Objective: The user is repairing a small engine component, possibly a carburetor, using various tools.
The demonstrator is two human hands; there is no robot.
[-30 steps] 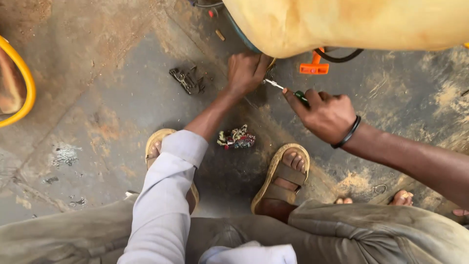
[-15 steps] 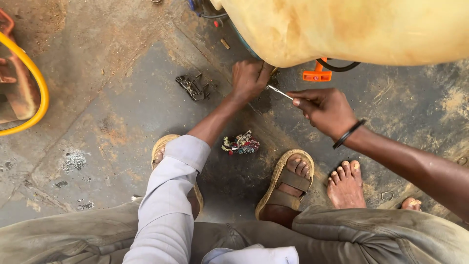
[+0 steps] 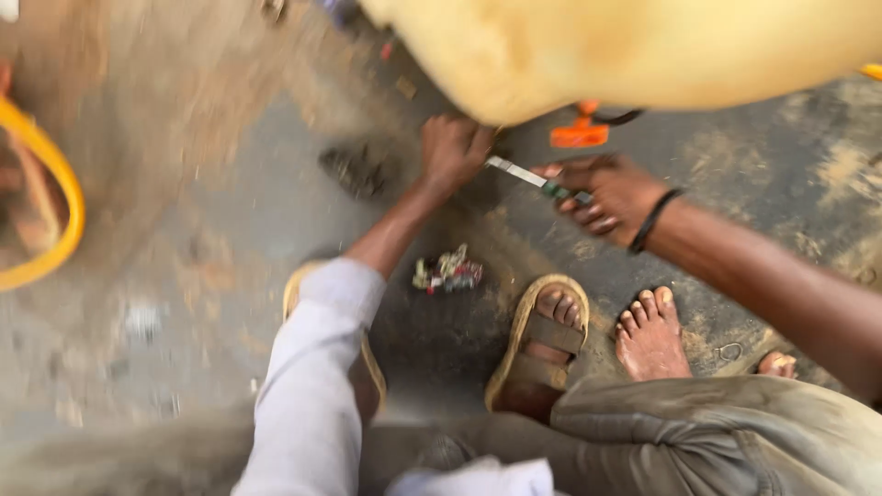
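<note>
Stained concrete floor (image 3: pixel 211 230) spreads under a big yellow body (image 3: pixel 643 46), with an orange clip (image 3: pixel 579 135) just beneath its edge. Curled shut, the left hand (image 3: pixel 453 147) presses against the body's lower rim. Just beside it, the right hand (image 3: pixel 611 191) pinches a screwdriver (image 3: pixel 537 179), whose shaft points toward the left hand, above two sandalled feet.

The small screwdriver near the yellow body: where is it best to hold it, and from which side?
Probably by its dark green handle, from the right, as the right hand does. The thin metal shaft points left toward the left hand under the yellow body.
</note>
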